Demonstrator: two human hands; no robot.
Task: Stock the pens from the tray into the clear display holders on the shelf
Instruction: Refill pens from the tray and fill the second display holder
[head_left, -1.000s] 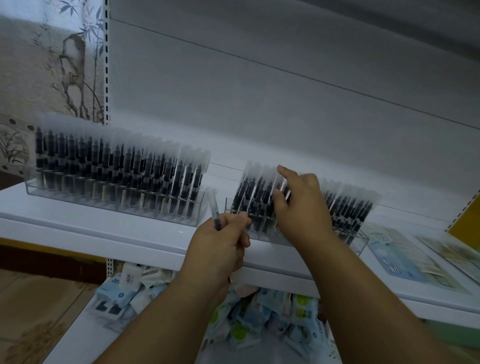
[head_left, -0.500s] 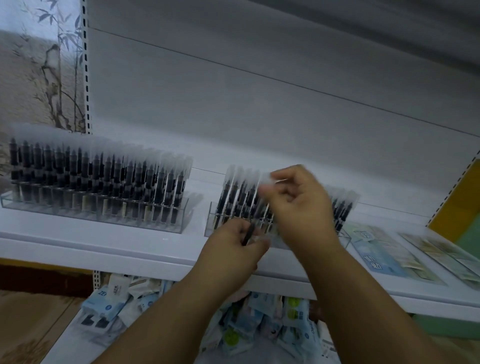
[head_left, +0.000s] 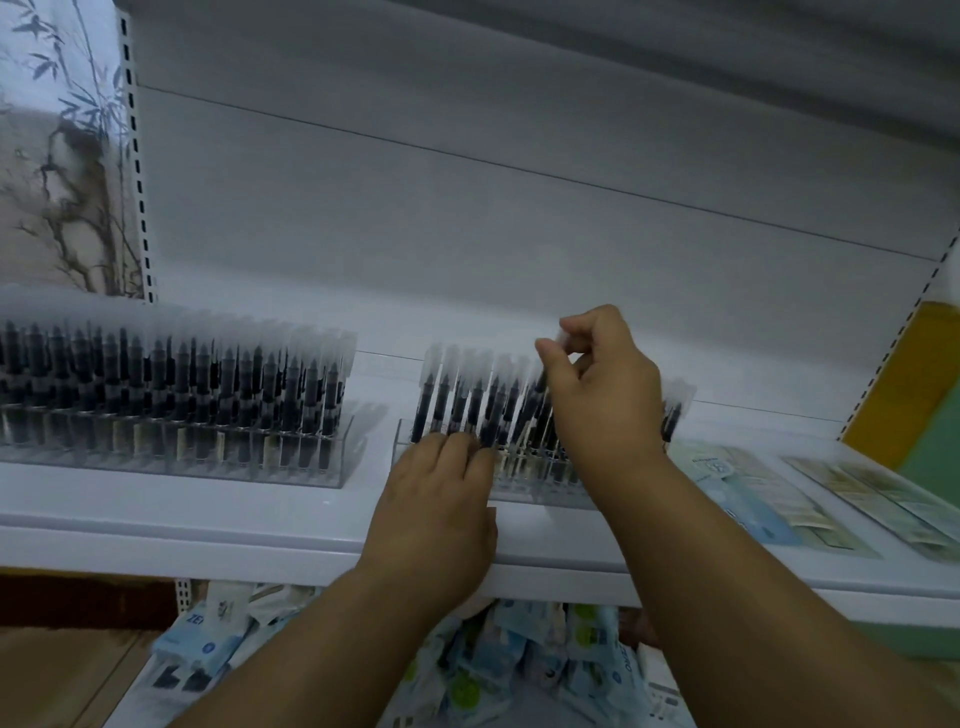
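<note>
The right hand (head_left: 605, 387) is pinching the frosted cap of one pen (head_left: 550, 364) between thumb and forefinger, holding it above the back rows of the near clear holder (head_left: 524, 488) on the white shelf (head_left: 208, 519). The left hand (head_left: 439, 512) is resting against the holder's front, its fingers (head_left: 457, 449) curling among the front pens; whether they are gripping one, I cannot tell. A second holder (head_left: 311, 462), to the left, is standing packed full. No tray is showing. The pens are looking light, stiff and smooth, probably slippery, so taking hold at the cap, as here, is likely suiting them best for dropping into a slot.
</note>
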